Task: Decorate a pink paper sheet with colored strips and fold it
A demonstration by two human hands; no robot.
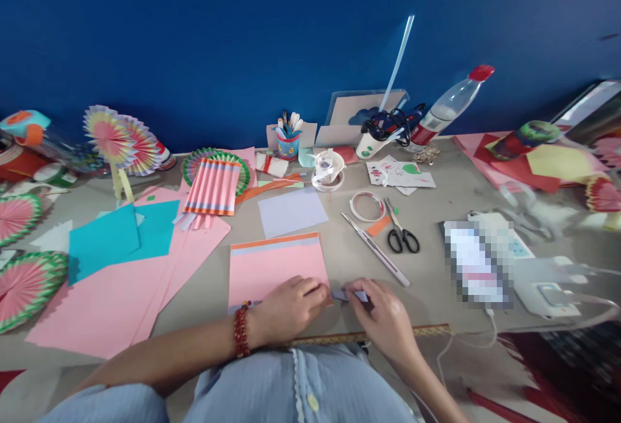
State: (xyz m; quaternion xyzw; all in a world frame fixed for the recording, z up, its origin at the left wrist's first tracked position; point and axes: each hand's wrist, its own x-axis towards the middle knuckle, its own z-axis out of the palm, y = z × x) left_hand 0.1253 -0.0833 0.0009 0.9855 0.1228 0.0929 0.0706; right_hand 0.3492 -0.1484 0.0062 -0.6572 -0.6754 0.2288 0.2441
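Head view: left hand (286,306), right hand (383,319) pinch strip (352,295).

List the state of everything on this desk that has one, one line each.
pink sheet, flat, unfolded
left hand, fingers curled, pressing on pink sheet
right hand, pinching lavender strip
scissors, shut, lying flat
bottle, capped, tilted
pleated paper, folded into pleats
paper fan, spread open, upright
tape roll, lying flat
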